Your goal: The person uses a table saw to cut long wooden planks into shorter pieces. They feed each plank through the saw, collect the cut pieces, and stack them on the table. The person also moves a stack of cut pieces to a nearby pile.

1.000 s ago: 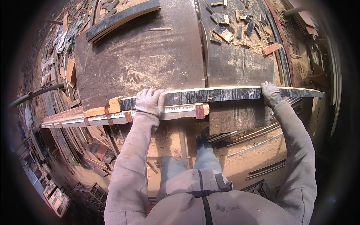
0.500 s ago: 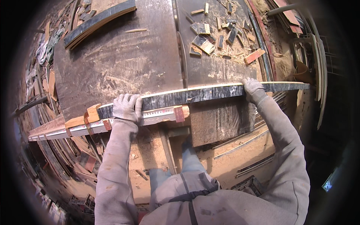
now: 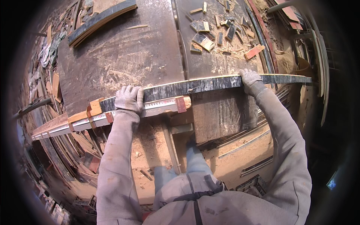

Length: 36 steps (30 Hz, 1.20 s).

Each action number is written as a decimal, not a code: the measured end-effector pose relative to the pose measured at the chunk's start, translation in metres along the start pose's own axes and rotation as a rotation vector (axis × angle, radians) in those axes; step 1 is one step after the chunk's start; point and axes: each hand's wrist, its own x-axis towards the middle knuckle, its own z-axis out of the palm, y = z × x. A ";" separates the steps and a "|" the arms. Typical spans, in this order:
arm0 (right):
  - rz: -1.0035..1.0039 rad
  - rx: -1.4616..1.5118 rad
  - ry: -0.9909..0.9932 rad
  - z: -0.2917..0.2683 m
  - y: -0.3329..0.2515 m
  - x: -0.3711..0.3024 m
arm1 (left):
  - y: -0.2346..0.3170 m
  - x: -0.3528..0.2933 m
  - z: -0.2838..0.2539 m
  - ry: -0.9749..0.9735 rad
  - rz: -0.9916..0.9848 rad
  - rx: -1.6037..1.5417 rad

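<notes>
A long, narrow plank [image 3: 191, 86] with a dark, streaked side and a pale upper edge spans the workbench from left to right. My gloved left hand [image 3: 129, 99] is closed over the plank near its left end. Farther right, my gloved right hand [image 3: 252, 80] grips the same plank, its fingers over the far edge. The plank's left end is against or very close to a light wood block [image 3: 95, 107]. Along the near side under my left hand runs a white measuring tape [image 3: 161, 104], fixed to a rail with reddish-brown strips [image 3: 180, 104].
A dark worktop [image 3: 123, 56] covered in sawdust lies beyond the plank, split by a narrow slot [image 3: 182, 45]. Wood offcuts [image 3: 204, 41] are scattered at the far right. A stack of long boards [image 3: 101, 22] rests at the far left. Scrap wood lies on the left.
The plank's right part has shifted slightly away from me, both hands moving with it and keeping their hold. The whole view has also shifted a little.
</notes>
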 end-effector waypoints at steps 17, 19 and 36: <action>0.023 0.072 -0.185 -0.053 -0.042 0.040 | -0.013 0.031 -0.006 0.046 0.019 0.038; 0.008 0.068 -0.154 -0.050 -0.044 0.036 | -0.011 0.027 -0.007 0.003 -0.002 0.051; 0.111 0.163 0.017 -0.049 -0.039 0.037 | -0.027 0.067 -0.015 0.177 -0.061 0.080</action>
